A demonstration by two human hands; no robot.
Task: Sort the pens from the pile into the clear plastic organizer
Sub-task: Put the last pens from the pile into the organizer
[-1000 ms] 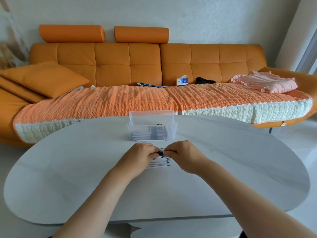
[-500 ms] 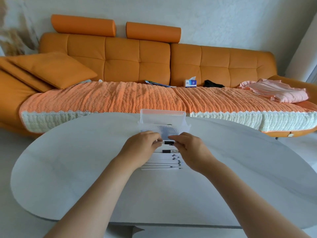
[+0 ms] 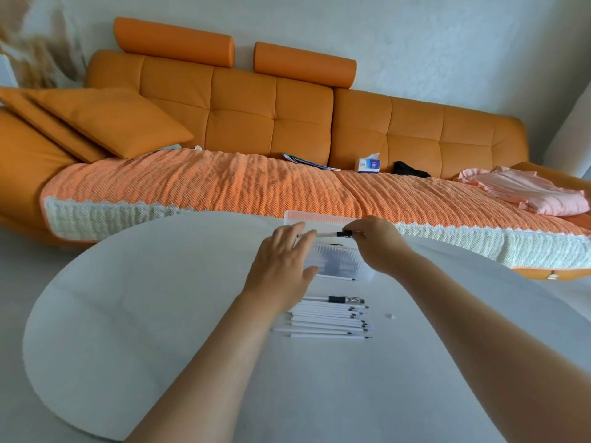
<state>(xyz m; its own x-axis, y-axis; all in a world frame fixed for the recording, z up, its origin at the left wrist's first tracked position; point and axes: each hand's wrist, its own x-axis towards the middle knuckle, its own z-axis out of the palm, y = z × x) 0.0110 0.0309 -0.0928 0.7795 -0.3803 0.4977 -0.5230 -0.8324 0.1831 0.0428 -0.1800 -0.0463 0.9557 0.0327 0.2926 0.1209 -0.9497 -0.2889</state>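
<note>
Two orange cushions (image 3: 105, 123) lean at the far left end of the orange sofa (image 3: 240, 116), whose seat is covered by a knitted orange throw (image 3: 192, 187). Nearer to me is the white table (image 3: 128, 314). My left hand (image 3: 281, 266) reaches across it with the fingers stretched out nearly straight, gripping nothing, the fingertips at the pale end of a pen (image 3: 329, 234). That pen lies level in the air, just above the clear plastic organizer (image 3: 323, 216), which stands at the far edge of the table between my two hands and already has dark-tipped pens lying inside. Below the organizer, closer to me, the pile of white pens (image 3: 329, 318) rests on the table, side by side, with one black-gripped pen at its far edge. My right hand (image 3: 375, 247) pinches the raised pen by its black grip, fingers curled round it. A small white bit (image 3: 390, 316) sits just right of the pile. Farther right, on the sofa, are a tissue box (image 3: 368, 164) and some crumpled pink cloth (image 3: 527, 191).
</note>
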